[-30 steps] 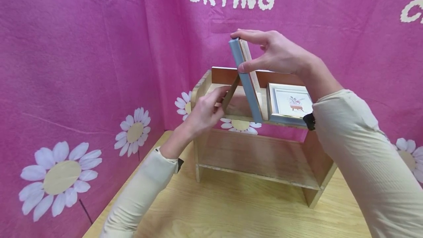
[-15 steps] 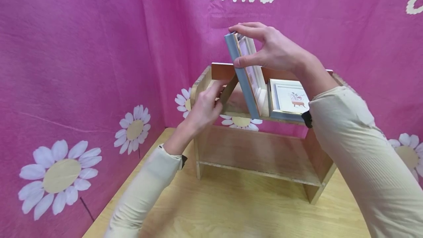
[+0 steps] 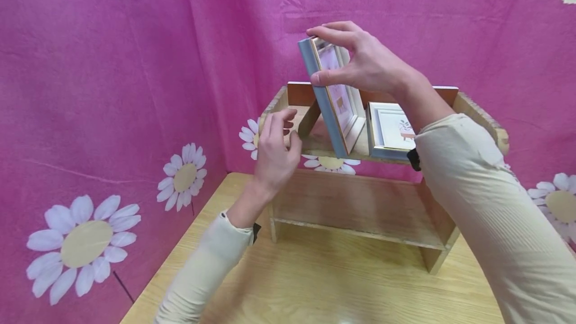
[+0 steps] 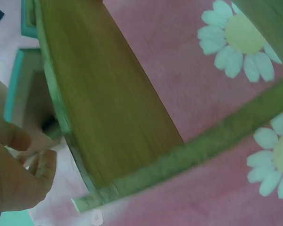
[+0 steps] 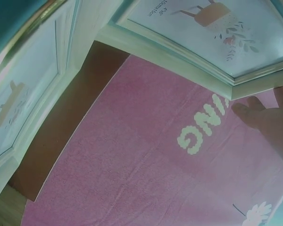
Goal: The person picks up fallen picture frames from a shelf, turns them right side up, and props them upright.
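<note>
My right hand grips the upper edge of a blue-sided picture frame, fingers over its top corner and thumb on the side. The frame stands tilted on the top board of a small wooden shelf, its printed picture facing right. A brown support leg sticks out behind it. Just left of that leg my left hand hovers with loosely bent fingers, holding nothing. In the right wrist view the gripped frame shows a plant print behind glass.
A second picture frame lies face up on the top board, to the right. Raised side panels and a low back strip bound that board. The shelf stands on a wooden table against a pink daisy-print cloth.
My left hand has let go of the support leg and drawn slightly away from it. The gripped frame has turned and leaned further left, so more of its picture shows.
</note>
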{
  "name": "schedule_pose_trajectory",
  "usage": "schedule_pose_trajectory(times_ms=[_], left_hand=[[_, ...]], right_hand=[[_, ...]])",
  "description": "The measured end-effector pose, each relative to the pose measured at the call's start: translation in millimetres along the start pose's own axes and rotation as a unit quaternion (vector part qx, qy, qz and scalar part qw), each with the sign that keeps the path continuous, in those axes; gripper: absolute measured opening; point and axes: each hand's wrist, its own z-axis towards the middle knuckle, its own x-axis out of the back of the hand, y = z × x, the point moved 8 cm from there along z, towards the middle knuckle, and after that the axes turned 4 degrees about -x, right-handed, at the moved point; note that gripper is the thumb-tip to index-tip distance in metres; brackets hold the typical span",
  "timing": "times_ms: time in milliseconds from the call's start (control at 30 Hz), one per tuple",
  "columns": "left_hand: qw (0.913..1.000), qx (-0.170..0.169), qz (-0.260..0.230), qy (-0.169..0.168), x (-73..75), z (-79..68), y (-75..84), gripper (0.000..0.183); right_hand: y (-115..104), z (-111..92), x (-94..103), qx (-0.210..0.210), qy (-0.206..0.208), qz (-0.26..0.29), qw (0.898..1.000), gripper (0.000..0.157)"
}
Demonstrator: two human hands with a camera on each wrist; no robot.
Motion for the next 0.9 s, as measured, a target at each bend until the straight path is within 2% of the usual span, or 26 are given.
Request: schedule_pose_trajectory(times_ms=[100,200,300,400,567,900], left_hand=[[0.9995,-0.006,-0.027,0.017,-2.8,-5.8,13.1,0.034],[0.9976,0.004,-0.07,-0.001,-15.3,-11.2,22.3,0.044],[0.996,0.02,-0.086,-0.015,-29.4,-15.5,27.3,0.059],[0.9972,0.029,-0.067,-0.016,-40.1,-17.7,30.0,0.073],[0.9992,0.02,-0.028,-0.021,-50.4,-17.1,34.4,0.083],[0.9999,-0.012,-0.006,0.002,-50.3,-16.5,37.2,0.081]], right_hand=[[-1,1,0.6,-0.004,0.002,0.011,1.0,0.07],[-1,3,0.9,-0.008,0.011,0.025,1.0,0.058],[-2,5,0.4,-0.008,0.025,0.044,0.999,0.048],[-2,8,-0.2,-0.003,0.041,0.056,0.998,0.046],[1,9,0.7,-0.003,0.072,0.039,0.997,0.045],[-2,19,10.6,0.016,0.129,0.007,0.991,0.03]])
